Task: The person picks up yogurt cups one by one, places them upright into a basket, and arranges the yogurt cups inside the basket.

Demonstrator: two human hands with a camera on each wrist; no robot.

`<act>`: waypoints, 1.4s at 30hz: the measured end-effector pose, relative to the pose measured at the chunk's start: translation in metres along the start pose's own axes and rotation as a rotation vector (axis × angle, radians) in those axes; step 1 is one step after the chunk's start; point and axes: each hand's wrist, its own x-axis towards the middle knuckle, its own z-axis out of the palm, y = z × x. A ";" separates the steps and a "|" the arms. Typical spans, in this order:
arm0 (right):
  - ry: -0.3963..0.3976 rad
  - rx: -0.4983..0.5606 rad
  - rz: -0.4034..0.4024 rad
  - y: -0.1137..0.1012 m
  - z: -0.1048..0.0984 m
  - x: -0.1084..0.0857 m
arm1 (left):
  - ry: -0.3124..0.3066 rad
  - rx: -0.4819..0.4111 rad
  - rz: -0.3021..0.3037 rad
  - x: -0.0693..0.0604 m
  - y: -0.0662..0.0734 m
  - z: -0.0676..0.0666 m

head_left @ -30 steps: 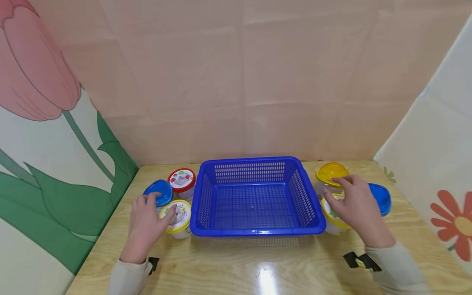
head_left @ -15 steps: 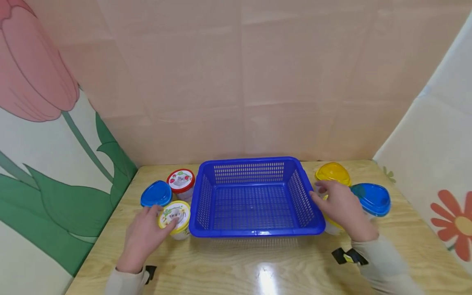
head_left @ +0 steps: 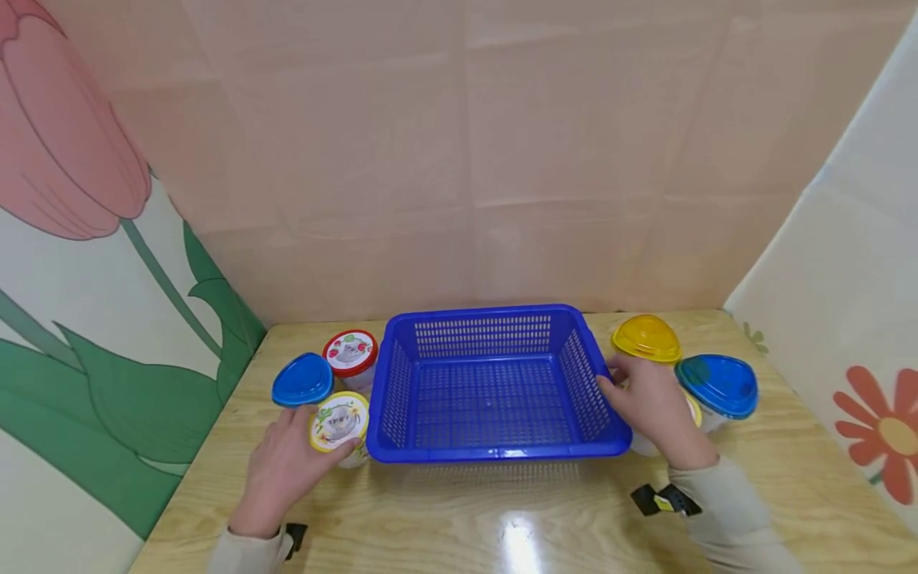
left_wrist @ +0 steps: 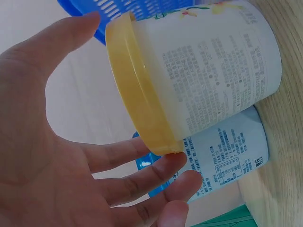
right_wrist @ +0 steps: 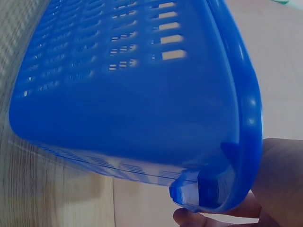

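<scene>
My left hand (head_left: 283,466) spans the yellow-lidded tub (head_left: 339,421). In the left wrist view, its fingers (left_wrist: 125,189) are extended, with fingertips at the lid's lower edge and the thumb close to the opposite edge. The tub stands just left of a blue plastic basket (head_left: 502,453). At the basket's right rim, my right hand (head_left: 656,402) holds on with the thumb over the rim and fingers outside. In the right wrist view, the rim (right_wrist: 248,109) partly hides that hand. Another yellow-rimmed tub (head_left: 694,410) is mostly covered by the right hand.
A blue-lidded tub (head_left: 303,379) and a red-lidded tub (head_left: 351,353) stand at left. A yellow-domed tub (head_left: 647,338) and another blue-lidded tub (head_left: 719,385) stand at right. Papered walls (head_left: 473,159) close in the wooden table (head_left: 445,518).
My right hand has moved left from above the right-hand tubs to the basket's rim. My left hand has come down and closer around the yellow-lidded tub. The basket stays put.
</scene>
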 end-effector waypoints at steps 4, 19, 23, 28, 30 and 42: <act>0.003 0.003 -0.002 -0.003 0.000 -0.001 | -0.010 -0.013 -0.002 0.000 -0.001 0.001; 0.029 -0.074 -0.132 0.001 -0.001 -0.006 | -0.033 -0.018 -0.027 0.002 -0.003 0.007; 0.043 -0.086 -0.128 0.001 0.000 -0.007 | -0.024 -0.016 -0.019 0.003 -0.004 0.009; 0.061 -0.089 -0.121 0.002 0.002 -0.009 | -0.022 -0.030 -0.028 0.003 -0.005 0.011; 0.065 -0.085 -0.123 0.003 0.003 -0.009 | -0.018 -0.040 -0.030 0.003 -0.005 0.011; 0.044 -0.069 -0.115 0.003 0.002 -0.009 | -0.027 -0.088 -0.029 0.004 -0.008 0.013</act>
